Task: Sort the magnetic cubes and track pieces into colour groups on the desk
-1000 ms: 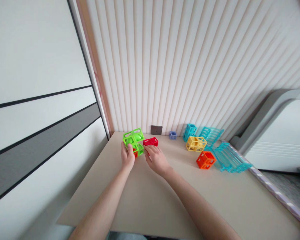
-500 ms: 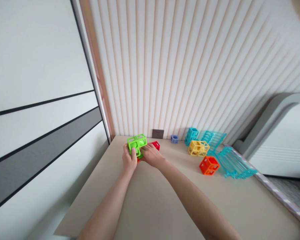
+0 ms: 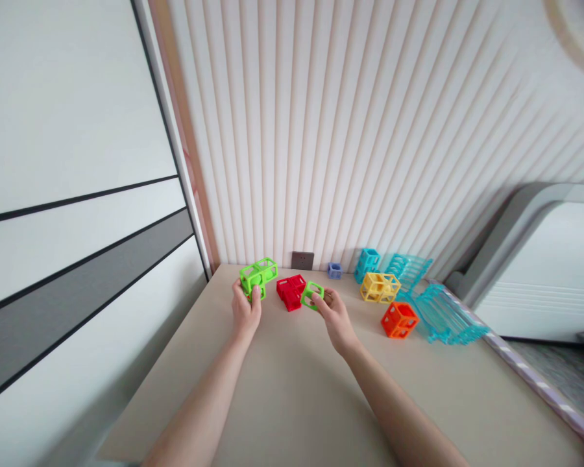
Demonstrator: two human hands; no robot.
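Note:
My left hand [image 3: 246, 310] is closed around a bright green open-frame block assembly [image 3: 259, 274], thumb on its near side. A little red shows under it, mostly hidden by the fingers. In my right hand [image 3: 337, 318] a green square frame piece [image 3: 312, 295] is pinched between thumb and fingers, held apart from the green assembly. Between the two hands a red block assembly [image 3: 291, 292] lies on the tabletop [image 3: 292, 389], just left of the green square.
Toward the right are a small blue block [image 3: 335, 270], a teal block [image 3: 367, 264], a yellow block assembly [image 3: 380, 287], an orange block [image 3: 400, 320] and stacked teal frames [image 3: 448, 314]. A ribbed wall [image 3: 282, 143] with a dark socket [image 3: 302, 261] stands behind; a white cabinet [image 3: 78, 130] is at left.
My right hand has moved right, away from the green assembly, with a green square frame piece in it. The red assembly now shows more fully. The left hand still grips the green assembly.

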